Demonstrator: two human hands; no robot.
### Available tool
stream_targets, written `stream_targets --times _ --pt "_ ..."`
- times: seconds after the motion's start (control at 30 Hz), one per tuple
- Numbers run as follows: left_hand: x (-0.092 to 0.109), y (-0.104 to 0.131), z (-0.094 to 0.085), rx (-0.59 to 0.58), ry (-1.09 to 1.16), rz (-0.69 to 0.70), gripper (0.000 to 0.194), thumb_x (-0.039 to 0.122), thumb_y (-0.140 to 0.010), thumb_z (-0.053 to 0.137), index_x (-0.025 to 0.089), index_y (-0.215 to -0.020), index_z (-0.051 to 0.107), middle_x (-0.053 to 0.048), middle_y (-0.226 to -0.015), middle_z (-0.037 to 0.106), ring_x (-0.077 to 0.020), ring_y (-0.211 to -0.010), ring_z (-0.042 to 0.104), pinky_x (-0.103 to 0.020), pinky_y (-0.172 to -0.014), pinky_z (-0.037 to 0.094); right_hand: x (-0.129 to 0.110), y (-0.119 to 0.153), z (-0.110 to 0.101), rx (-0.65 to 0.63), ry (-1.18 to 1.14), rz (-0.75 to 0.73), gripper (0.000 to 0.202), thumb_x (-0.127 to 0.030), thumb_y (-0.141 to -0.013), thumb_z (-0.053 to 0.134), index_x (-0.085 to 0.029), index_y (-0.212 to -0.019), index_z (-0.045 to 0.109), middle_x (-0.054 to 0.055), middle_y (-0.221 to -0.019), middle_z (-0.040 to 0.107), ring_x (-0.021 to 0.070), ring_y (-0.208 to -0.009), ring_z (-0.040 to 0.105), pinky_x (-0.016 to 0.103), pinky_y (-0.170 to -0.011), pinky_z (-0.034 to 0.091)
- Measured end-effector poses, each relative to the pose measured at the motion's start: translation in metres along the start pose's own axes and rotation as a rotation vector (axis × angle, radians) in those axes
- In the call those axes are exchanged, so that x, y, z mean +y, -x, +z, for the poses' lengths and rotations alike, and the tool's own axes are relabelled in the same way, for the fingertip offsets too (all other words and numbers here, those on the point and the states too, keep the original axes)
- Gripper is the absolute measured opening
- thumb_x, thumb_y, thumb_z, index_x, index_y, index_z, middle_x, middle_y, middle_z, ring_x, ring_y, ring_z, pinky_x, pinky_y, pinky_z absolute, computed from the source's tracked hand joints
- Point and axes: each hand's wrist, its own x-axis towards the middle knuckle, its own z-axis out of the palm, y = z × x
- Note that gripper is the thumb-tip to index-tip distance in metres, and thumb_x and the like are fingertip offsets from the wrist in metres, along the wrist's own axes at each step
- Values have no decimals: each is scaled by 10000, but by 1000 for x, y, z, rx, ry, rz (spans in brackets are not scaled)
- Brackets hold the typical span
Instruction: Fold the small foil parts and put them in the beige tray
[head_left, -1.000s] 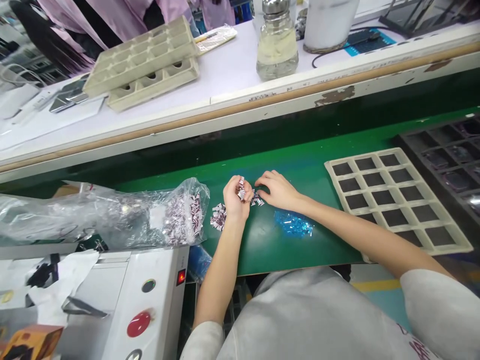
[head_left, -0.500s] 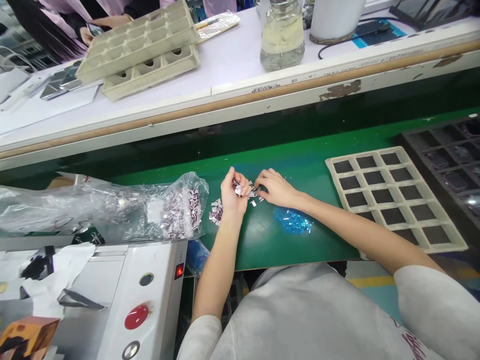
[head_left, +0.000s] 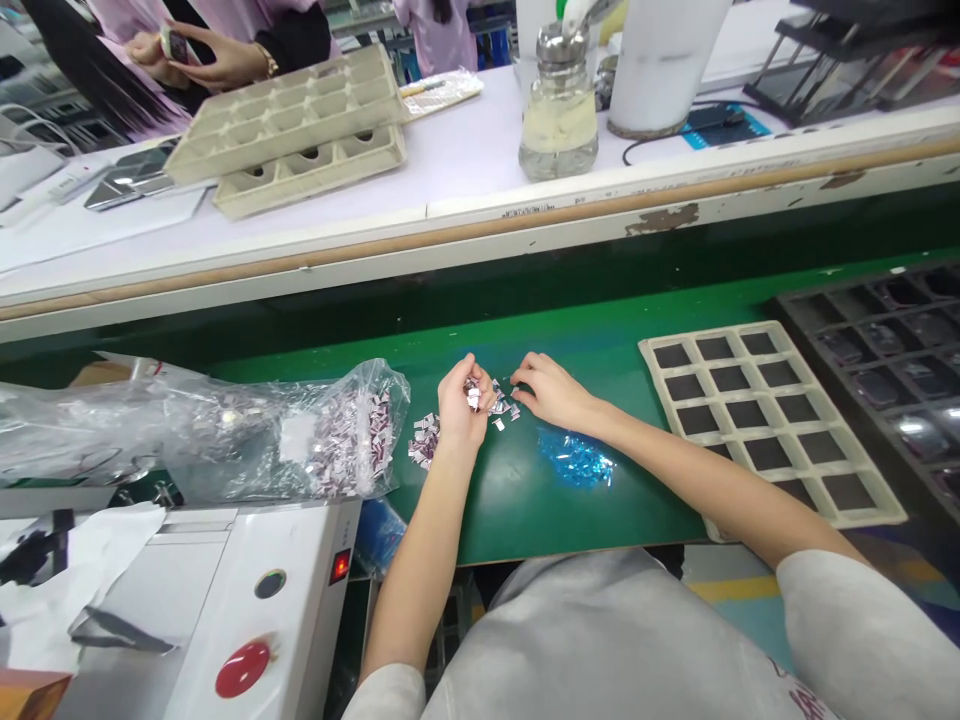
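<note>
My left hand (head_left: 463, 405) is curled around a bunch of small white-and-brown pieces (head_left: 473, 394), some of which show between the fingers. Beside it, my right hand (head_left: 553, 392) has its thumb and fingertips drawn close together at a few loose pieces; anything pinched there is too small to make out. Under the two hands, more pieces (head_left: 500, 424) are scattered on the green table (head_left: 495, 500). Left of my left wrist lies a small heap of the same pieces (head_left: 424, 440). Blue shiny film scraps (head_left: 577, 460) lie below my right wrist.
A clear plastic bag (head_left: 345, 440) of similar pieces lies at left, above a white machine (head_left: 300, 580) with a red button (head_left: 242, 668). At right are a cream compartment tray (head_left: 724, 410) and a dark tray (head_left: 840, 310). A glass bottle (head_left: 559, 130) stands on the raised shelf; a co-worker's hands (head_left: 217, 55) are behind.
The head view has shifted a little, so the shelf and table sit lower. My right fingertips have drawn slightly away from my left hand, which stays closed around its pieces.
</note>
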Motion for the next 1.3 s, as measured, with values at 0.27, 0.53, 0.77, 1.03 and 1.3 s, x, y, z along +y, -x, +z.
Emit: stream_targets --times 0.27,0.53,0.77,1.03,1.3 --pt "-11 -7 -3 20 -223 -11 420 481 -769 886 176 -698 606 43 -529 513 -53 -384 358 -204 -415 239 9 3 -2 29 -243 -90 77 -155 -998 741 -194 -989 675 30 -992 625 198 -930 613 338 -876 511" --pt "-21 -4 -7 -96 -421 -116 487 551 -785 903 161 -703 623 54 -546 468 -33 -407 302 -188 -418 177 16 3 4 328 -647 -173 154 -367 -1033 707 -231 -961 714 12 -934 622 145 -747 596 305 -701 514" --pt "-22 -3 -3 -29 -477 31 466 570 -739 933 148 -810 749 54 -547 464 -54 -451 318 -195 -437 199 21 0 13 402 -802 20 225 -425 -967 740 -228 -1074 718 33 -963 712 167 -803 678 323 -740 573" --pt "-36 -2 -3 30 -606 217 378 539 -878 822 175 -804 756 27 -549 524 -106 -497 418 -230 -490 285 19 -3 14 402 -767 108 222 -446 -994 712 -229 -946 711 25 -884 697 183 -777 646 330 -709 535" --pt "-39 -5 -2 76 -660 305 345 496 -921 769 176 -794 749 17 -568 564 -116 -503 453 -241 -496 310 8 7 11 341 -635 -54 199 -400 -1044 671 -236 -942 718 39 -885 657 196 -789 603 340 -713 492"
